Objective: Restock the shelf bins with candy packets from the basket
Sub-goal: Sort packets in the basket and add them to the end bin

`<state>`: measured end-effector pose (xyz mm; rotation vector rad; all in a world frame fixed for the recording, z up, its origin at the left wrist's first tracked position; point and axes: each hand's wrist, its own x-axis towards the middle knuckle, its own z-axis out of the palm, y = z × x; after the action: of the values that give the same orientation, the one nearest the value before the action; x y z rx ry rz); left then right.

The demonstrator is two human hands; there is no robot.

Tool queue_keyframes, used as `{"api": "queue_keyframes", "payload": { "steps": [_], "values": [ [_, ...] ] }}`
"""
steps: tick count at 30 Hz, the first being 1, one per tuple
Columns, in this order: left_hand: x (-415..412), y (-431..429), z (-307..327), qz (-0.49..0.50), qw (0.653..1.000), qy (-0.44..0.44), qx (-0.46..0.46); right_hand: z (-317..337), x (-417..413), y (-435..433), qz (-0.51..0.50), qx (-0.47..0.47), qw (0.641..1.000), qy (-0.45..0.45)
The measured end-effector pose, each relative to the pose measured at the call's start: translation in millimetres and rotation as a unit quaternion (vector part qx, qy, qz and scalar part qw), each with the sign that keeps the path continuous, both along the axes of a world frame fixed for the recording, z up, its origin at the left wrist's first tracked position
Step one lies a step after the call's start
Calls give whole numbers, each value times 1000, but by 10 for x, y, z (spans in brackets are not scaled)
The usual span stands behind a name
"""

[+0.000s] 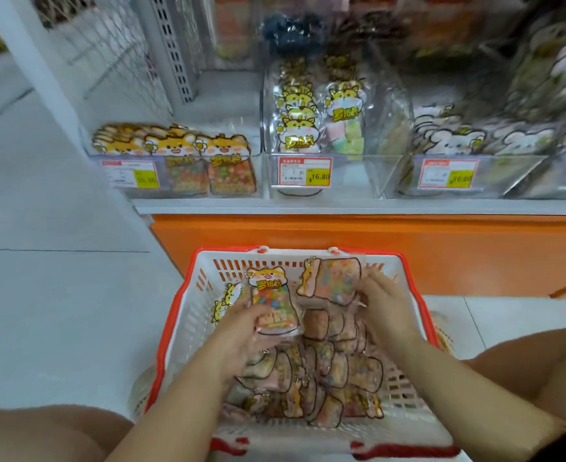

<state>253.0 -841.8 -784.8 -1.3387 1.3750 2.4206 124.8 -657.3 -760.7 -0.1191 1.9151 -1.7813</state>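
Clear pkt (272, 303) gripped in L hand (241, 328), R hand (386, 308) holds 2nd pkt (333, 278)

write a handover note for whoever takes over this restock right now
Left hand grips an upright colourful packet over the basket.
Right hand pinches a pastel packet by one end, above the basket too.
Done: both packets lifted, none binned yet.
Left: many packets in the basket; the colourful one seems to match the left bin.
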Motion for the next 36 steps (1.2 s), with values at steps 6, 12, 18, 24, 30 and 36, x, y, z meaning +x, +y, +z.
{"api": "queue_keyframes", "payload": {
  "steps": [6,12,18,24,30,36],
  "values": [
    [51,106,520,-5,986,140,87,294,385,-61,302,144,755,563],
    [101,150,983,-51,977,173,114,446,276,-84,311,127,625,705],
    [105,72,1423,-104,974,203,11,912,109,-290,330,23,597,731],
    [163,-413,1838,-129,960,201,-144,1487,180,-662,263,-24,745,613],
    [231,-857,2108,-294,859,164,-386,2116,-24,-1201,307,84,871,375],
    [131,-1156,2128,-222,816,166,-507,2395,-107,-1576,437,132,812,363]
  ]
}}
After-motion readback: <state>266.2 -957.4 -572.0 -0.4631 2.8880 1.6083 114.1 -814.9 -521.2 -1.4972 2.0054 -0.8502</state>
